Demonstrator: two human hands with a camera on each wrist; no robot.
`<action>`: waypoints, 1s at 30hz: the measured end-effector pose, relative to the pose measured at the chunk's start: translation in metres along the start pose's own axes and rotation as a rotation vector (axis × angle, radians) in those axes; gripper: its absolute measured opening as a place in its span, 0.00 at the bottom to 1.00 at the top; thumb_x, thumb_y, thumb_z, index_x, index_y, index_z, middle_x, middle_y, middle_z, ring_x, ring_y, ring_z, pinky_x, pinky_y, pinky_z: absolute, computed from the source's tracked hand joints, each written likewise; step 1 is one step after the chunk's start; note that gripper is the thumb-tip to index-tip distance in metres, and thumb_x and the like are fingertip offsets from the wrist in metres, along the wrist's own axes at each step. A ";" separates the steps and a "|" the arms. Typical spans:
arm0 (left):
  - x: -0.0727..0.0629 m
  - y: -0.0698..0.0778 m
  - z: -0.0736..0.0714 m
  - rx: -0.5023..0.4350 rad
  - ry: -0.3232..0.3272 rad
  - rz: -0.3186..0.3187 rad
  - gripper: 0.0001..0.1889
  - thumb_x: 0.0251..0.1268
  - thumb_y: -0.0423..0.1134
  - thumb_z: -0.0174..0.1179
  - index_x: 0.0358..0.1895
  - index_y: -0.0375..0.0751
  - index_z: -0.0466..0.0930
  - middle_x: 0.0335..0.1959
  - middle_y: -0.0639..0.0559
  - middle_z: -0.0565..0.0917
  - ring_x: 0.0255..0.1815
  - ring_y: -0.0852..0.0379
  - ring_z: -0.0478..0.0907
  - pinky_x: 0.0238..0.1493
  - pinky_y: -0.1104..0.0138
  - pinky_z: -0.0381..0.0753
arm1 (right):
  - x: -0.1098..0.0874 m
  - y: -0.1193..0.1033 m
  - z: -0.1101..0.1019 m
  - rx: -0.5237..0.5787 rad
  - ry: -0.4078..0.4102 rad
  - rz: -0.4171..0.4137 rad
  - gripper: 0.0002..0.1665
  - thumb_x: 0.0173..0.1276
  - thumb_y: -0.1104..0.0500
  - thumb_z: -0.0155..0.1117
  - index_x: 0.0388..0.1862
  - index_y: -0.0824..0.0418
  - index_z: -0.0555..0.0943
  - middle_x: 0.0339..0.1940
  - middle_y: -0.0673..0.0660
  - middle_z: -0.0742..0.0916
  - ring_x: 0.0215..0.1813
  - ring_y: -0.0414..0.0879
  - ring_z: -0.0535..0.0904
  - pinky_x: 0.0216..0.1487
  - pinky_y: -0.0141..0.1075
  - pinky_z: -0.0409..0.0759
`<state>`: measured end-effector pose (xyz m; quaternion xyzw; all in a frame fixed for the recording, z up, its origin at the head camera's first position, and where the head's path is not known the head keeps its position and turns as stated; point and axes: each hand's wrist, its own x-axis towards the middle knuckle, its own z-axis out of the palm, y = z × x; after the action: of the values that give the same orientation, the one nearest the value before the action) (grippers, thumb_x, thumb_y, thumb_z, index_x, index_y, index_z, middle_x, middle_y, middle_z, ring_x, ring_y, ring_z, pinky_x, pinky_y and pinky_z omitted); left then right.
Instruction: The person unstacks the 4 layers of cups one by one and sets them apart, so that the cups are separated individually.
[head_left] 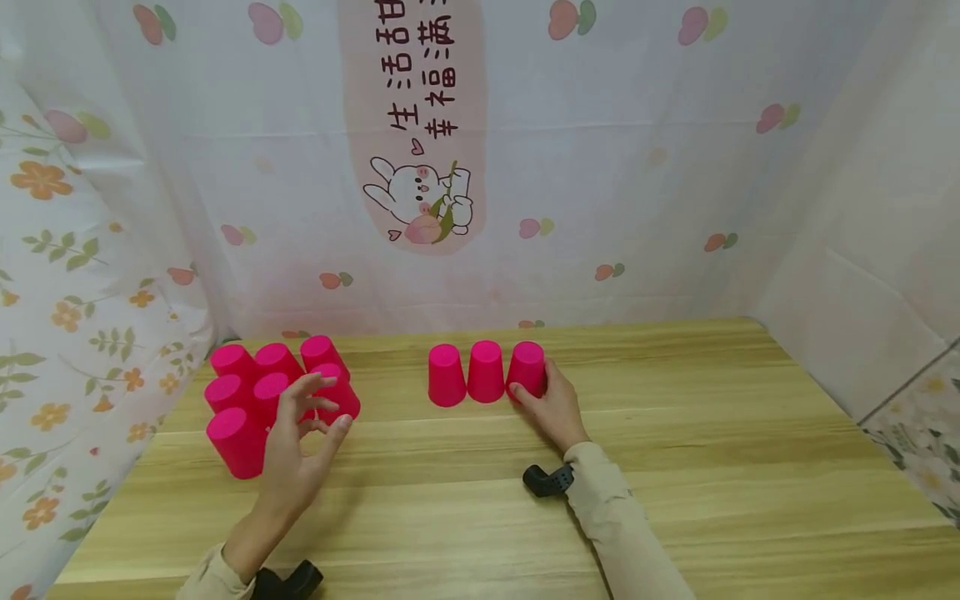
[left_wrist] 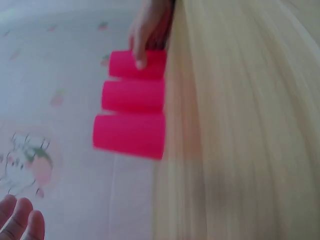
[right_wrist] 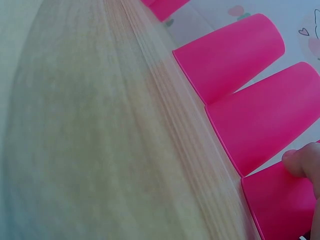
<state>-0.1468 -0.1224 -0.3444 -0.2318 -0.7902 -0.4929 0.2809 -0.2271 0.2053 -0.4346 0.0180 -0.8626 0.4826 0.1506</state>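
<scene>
Three pink plastic cups stand upside down in a row on the wooden table: a left one [head_left: 447, 377], a middle one [head_left: 486, 372] and a right one [head_left: 527, 367]. My right hand [head_left: 551, 408] grips the right cup from its right side, thumb across the front. In the right wrist view that thumb lies on the held cup [right_wrist: 280, 200], whose rim is at the tabletop. My left hand [head_left: 296, 458] is raised with loosely bent fingers and nothing between them. It overlaps a cluster of several more upside-down pink cups [head_left: 238, 446], partly hiding some of them.
The wooden table [head_left: 450, 517] runs up to a printed cloth backdrop [head_left: 600, 183], with more cloth hanging along the left and right sides. Dark wrist devices sit at both cuffs, the right one [head_left: 546, 482] close over the table.
</scene>
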 end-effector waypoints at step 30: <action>0.054 -0.026 0.091 -0.270 -0.150 -0.510 0.28 0.62 0.42 0.60 0.63 0.38 0.63 0.62 0.43 0.67 0.63 0.45 0.63 0.58 0.53 0.65 | 0.000 0.000 0.001 0.011 0.001 -0.018 0.28 0.58 0.54 0.67 0.54 0.63 0.70 0.44 0.58 0.81 0.45 0.51 0.78 0.46 0.45 0.78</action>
<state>-0.2226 -0.0453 -0.3578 -0.0968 -0.7689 -0.6296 0.0552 -0.2277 0.2045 -0.4354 0.0265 -0.8596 0.4861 0.1555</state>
